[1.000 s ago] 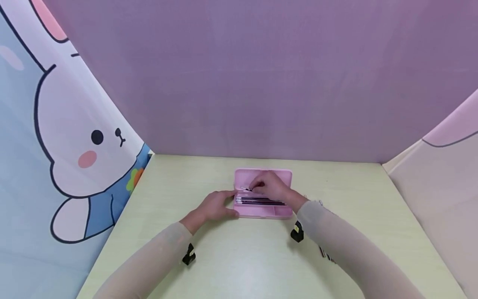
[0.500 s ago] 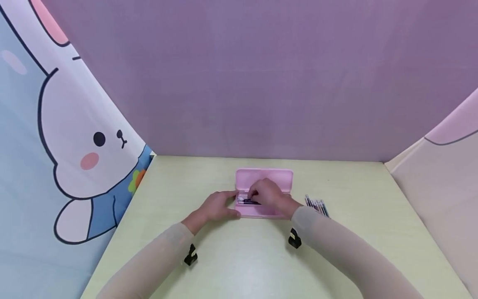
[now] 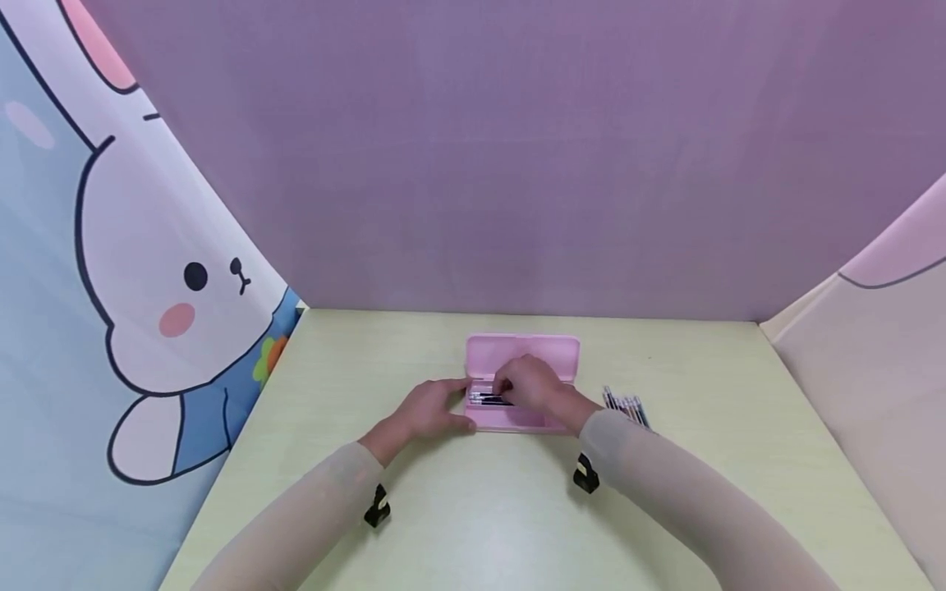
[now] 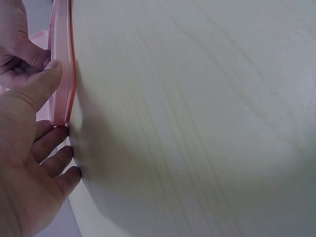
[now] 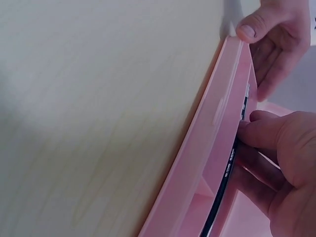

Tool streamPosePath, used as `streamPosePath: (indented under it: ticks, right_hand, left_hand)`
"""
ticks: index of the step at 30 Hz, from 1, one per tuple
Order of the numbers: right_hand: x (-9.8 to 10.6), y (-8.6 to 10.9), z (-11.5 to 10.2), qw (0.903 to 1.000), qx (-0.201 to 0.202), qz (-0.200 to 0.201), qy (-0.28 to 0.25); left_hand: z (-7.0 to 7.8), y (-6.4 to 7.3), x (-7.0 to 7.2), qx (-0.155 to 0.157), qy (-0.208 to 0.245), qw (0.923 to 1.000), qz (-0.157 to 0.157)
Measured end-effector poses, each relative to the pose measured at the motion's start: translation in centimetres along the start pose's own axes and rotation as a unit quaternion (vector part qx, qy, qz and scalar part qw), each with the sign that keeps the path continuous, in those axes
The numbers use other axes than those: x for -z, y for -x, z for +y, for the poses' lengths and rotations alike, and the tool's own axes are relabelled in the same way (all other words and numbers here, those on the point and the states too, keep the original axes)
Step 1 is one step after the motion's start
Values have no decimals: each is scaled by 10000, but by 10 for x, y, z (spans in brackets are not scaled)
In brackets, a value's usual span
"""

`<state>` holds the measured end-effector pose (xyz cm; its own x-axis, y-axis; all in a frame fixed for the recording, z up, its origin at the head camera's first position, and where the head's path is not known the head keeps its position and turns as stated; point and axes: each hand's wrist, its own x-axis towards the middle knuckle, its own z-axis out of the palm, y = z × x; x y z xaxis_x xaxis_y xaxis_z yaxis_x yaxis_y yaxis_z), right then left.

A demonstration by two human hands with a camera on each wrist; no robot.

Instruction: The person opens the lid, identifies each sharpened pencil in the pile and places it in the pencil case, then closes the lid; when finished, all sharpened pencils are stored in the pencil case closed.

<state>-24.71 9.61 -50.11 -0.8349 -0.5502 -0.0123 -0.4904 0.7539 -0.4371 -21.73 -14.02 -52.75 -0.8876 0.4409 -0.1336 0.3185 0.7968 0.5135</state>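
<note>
An open pink pencil case [image 3: 510, 420] stands on the table, its lid [image 3: 484, 353] tipped back. My left hand [image 3: 429, 408] holds the case's left end, thumb at the near corner and fingers along the end; the left wrist view shows that thumb against the pink wall [image 4: 60, 101]. Over the inside of the case, my right hand [image 3: 530, 382] pinches a dark pencil [image 5: 224, 180] between thumb and fingers. Several dark pencils [image 3: 484, 400] with pale ends lie lengthwise in the tray, partly hidden under the right hand.
Several more pencils [image 3: 628, 406] lie in a loose bunch on the pale wooden table [image 3: 473, 509], right of the case beside the right sleeve [image 3: 665, 460]. A purple cloth wall [image 3: 532, 164] rises behind the table, and a rabbit-print cloth [image 3: 163, 320] hangs at the left.
My right hand has come down from near the lid into the tray with the pencil. The bunch on the right has come into fuller view. My left hand stays on the case.
</note>
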Motion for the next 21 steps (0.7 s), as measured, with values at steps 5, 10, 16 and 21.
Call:
streamPosePath:
  ticks: [5,10,16,21]
  right_hand:
    - [2,2,-2,9999,-85,13,-104]
    - [12,9,0,9982,-163,70,-569]
    - [41,20,15,9946,351,308,-931]
    - [66,39,26,9915,47,225,-1283]
  left_hand:
    - [1,2,1,6,-1,10000,19]
    - [3,3,1,0,-16,10000,45]
    - [5,4,2,-46,54,9999,74]
    - [5,5,4,-134,17,9998,123]
